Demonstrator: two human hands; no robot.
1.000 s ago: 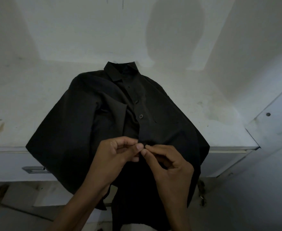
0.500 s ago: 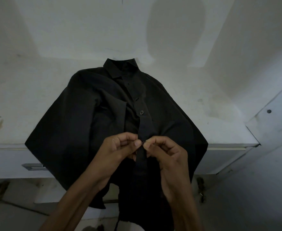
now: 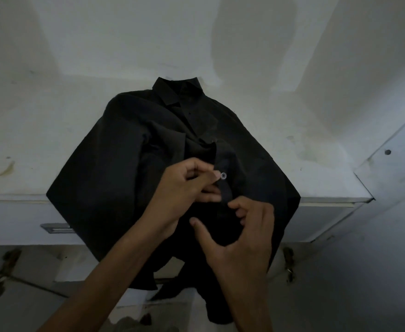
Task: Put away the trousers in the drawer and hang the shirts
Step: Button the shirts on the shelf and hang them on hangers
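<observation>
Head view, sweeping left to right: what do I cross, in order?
Drawer handle → shirt → left hand → right hand → door. Both hands lie over the shirt; button left out, it overlaps the hands.

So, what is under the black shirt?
The shirt lies on a white counter; its lower part hangs over the front edge. A metal handle sticks out partly at its left side. Anything else beneath the cloth is hidden.
</observation>
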